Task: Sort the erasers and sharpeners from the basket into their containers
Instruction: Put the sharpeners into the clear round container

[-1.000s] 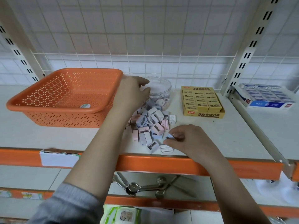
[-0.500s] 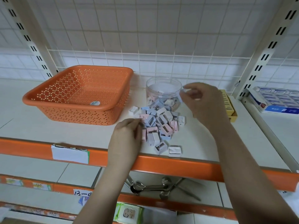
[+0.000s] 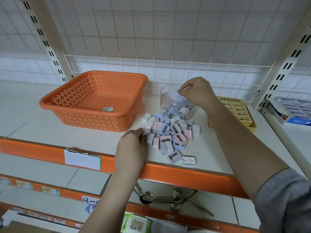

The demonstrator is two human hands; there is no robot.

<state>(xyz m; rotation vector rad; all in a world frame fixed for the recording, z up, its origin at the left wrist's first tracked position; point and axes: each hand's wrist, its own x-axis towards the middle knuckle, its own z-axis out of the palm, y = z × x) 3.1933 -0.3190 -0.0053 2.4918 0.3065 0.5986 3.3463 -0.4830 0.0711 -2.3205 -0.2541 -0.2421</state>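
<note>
An orange perforated basket (image 3: 79, 106) stands on the shelf at the left; no item shows inside it. To its right lies a pile of pink, blue and white sharpeners (image 3: 170, 132). Behind the pile stands a clear round jar (image 3: 165, 96) with some sharpeners at its bottom. My right hand (image 3: 196, 92) hovers over the jar's mouth, fingertips pinched on a small pale sharpener that barely shows. My left hand (image 3: 133, 145) is at the pile's left edge, its fingers curled on a pale sharpener (image 3: 146, 132). A yellow box of erasers (image 3: 239, 111) sits right of the jar, partly behind my right forearm.
A blue and white box of goods (image 3: 292, 113) lies on the neighbouring shelf at far right. A wire grid backs the shelf, with slotted uprights at both sides. The shelf's orange front edge (image 3: 185, 175) runs below the pile. Metal spoons (image 3: 161, 197) lie on the shelf underneath.
My right hand went from the pile's front up and back to the jar's mouth. My left hand came down from beside the jar to the pile's left edge. The view shifted left.
</note>
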